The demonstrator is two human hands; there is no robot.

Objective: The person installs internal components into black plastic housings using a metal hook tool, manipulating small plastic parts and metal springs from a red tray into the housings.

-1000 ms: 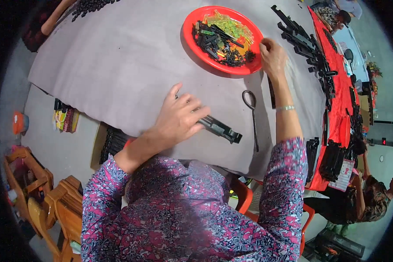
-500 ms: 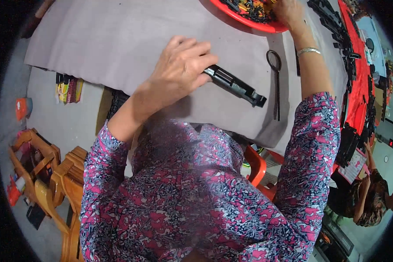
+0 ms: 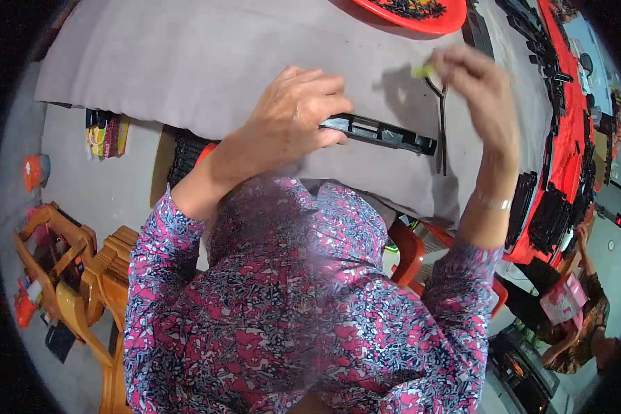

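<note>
My left hand (image 3: 293, 114) grips one end of a long, black, slotted part (image 3: 379, 132), closed around it above the grey cloth. The part's free end points right, slightly downward. To its right is my right hand (image 3: 483, 96), somewhat blurred, with a small yellow-green piece (image 3: 421, 71) pinched at the fingertips. Below that hand a thin dark metal tool with a looped end (image 3: 442, 131) lies on the cloth, its loop partly covered by the fingers. A red tray (image 3: 450, 24) at the far edge contains small black pieces.
The grey cloth (image 3: 186, 62) covers the table. Along the right, a red cloth (image 3: 566, 148) bears many black parts. Another person (image 3: 590, 324) is at the lower right with a pink-and-white item. Wooden chairs (image 3: 83, 297) stand on the left, and a red chair (image 3: 408, 252) shows below the table edge.
My right hand has come from the red tray toward me, with the yellow-green piece now at its fingertips. The black part in my left hand has turned slightly, closer to level.
</note>
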